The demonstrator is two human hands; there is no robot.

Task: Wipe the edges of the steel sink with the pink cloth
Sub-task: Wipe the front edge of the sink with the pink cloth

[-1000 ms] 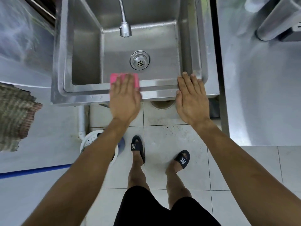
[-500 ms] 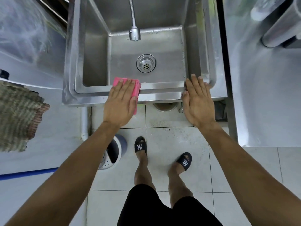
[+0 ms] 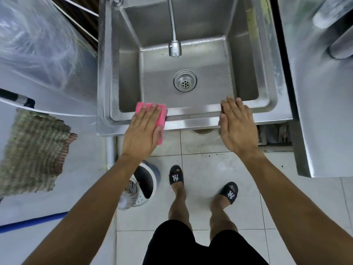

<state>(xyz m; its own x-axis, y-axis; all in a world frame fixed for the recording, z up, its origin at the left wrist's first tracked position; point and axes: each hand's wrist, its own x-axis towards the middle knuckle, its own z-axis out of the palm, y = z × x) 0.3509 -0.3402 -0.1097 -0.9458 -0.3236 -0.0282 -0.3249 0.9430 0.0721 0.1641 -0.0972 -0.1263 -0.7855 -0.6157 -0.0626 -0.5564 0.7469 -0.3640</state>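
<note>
The steel sink [image 3: 193,122] fills the upper middle of the head view, with a drain [image 3: 185,80] in its basin and a tap [image 3: 174,47] hanging over it. The pink cloth [image 3: 162,114] lies folded over the sink's near rim, left of centre. My left hand [image 3: 142,131] lies flat on the cloth with straight fingers, pressing it onto the rim. Further right on the same near rim, my right hand [image 3: 236,127] rests flat with straight fingers and holds nothing.
A steel counter [image 3: 322,104] stands to the right of the sink. On the left are a clear plastic bag [image 3: 36,43] and a woven cloth [image 3: 32,155]. A bucket with a strainer [image 3: 142,185] sits on the tiled floor below the sink beside my sandalled feet.
My left hand has slid the pink cloth a little leftward along the near rim. The cloth now hangs further over the front edge. My right hand stays on the rim.
</note>
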